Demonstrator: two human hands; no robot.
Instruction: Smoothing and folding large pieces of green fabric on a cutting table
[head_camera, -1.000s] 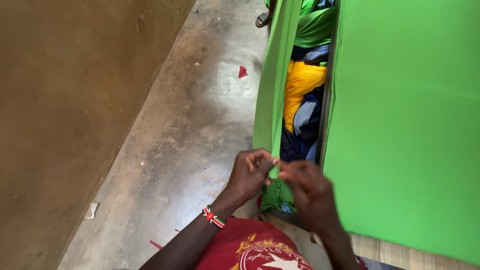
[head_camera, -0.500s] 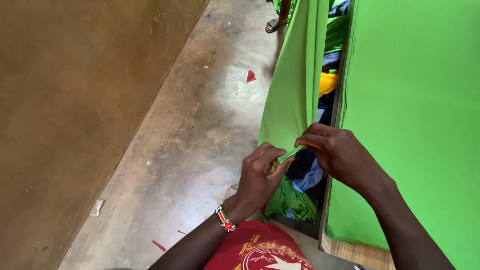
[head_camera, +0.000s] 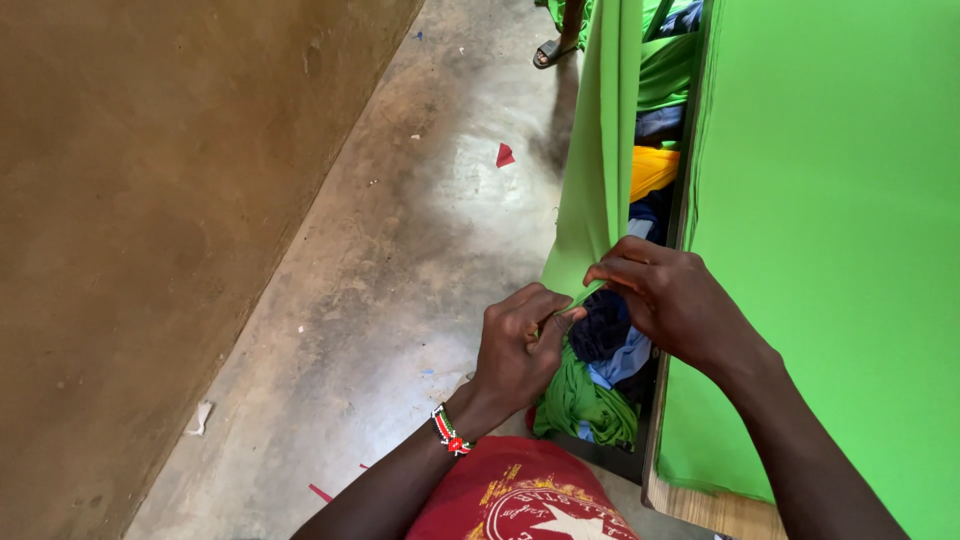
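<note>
A long strip of bright green fabric (head_camera: 597, 150) hangs from the upper part of the view down to my hands. My left hand (head_camera: 520, 345) pinches its lower end between thumb and fingers; a beaded bracelet (head_camera: 449, 431) circles that wrist. My right hand (head_camera: 668, 300) grips the same edge just to the right, fingers curled over it. Both hands meet above a pile of clothes. A wide sheet of green cloth (head_camera: 830, 230) covers the table on the right.
A pile of clothes (head_camera: 610, 360) in green, blue and yellow lies between the hanging strip and the table edge (head_camera: 700, 505). A brown wall (head_camera: 150, 220) rises at left. The concrete floor (head_camera: 400, 280) carries red scraps (head_camera: 504, 155). Another person's sandalled foot (head_camera: 553, 50) stands at the top.
My hands have risen along the green strip, and the right hand has shifted to the right and above the left. The view has swung slightly left.
</note>
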